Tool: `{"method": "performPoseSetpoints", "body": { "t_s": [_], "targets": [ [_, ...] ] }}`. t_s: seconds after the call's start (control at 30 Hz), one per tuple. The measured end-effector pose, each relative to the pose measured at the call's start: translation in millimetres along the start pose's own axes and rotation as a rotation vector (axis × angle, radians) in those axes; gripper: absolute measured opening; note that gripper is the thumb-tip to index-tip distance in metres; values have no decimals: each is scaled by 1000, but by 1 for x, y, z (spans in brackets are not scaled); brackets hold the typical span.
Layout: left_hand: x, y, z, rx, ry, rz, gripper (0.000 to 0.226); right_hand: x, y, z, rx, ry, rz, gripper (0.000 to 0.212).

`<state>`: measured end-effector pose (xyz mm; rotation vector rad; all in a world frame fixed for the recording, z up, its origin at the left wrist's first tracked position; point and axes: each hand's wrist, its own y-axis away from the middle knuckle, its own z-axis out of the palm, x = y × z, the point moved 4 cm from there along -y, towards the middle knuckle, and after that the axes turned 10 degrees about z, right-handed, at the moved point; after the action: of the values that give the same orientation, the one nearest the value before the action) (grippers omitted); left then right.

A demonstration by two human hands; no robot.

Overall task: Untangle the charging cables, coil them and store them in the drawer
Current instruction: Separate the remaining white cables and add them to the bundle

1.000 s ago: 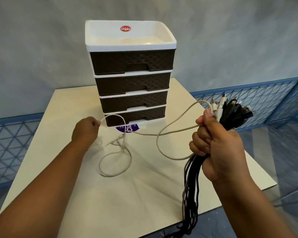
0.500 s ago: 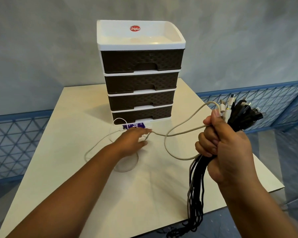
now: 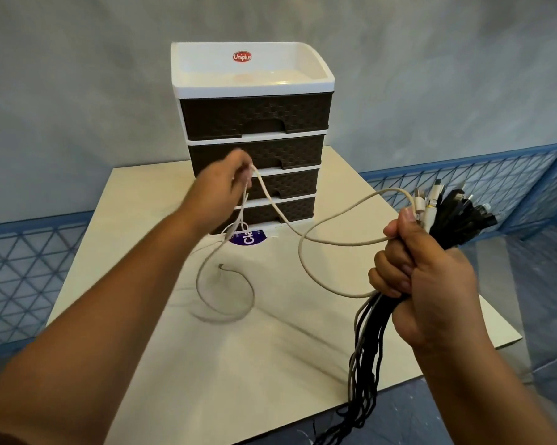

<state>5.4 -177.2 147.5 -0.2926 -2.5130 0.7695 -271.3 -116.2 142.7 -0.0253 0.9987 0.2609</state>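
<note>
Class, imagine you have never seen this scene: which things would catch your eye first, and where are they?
First, the thick bundle of cables gripped in the right hand, plugs fanning out above the fist. Next, the brown-and-white drawer unit at the table's far side. Then the white cable pinched by the raised left hand.

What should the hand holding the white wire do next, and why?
Probably keep drawing the white cable away from the bundle the right hand grips. The left hand pinches it, but its far end is still clamped among the dark cables.
</note>
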Motion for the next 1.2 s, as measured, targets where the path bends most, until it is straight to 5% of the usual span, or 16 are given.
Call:
{"method": "performPoseSetpoints", "body": {
  "t_s": [0.37, 0.6, 0.77, 0.9, 0.97, 1.07, 1.2],
  "targets": [
    [59, -27, -86, 490, -481, 499, 13, 7, 2, 8, -1, 7, 33, 31],
    [1, -16, -57, 202, -276, 125, 23, 7, 3, 6, 12, -2, 23, 31],
    [-60, 30, -3, -180, -338, -185, 24, 6, 3, 0, 43, -16, 6, 31],
    [-75, 59, 20, -295, -334, -340, 22, 8, 7, -4, 47, -14, -8, 31],
    [-71, 59, 23, -236, -136, -499, 26, 7, 12, -9, 49, -19, -16, 31],
    [-44, 42, 19, 26, 527, -703, 27, -1, 19, -18, 53, -25, -30, 32],
    [18, 3, -2, 153, 911, -552, 35, -16, 28, -34, 66, -34, -54, 33]
  ]
}}
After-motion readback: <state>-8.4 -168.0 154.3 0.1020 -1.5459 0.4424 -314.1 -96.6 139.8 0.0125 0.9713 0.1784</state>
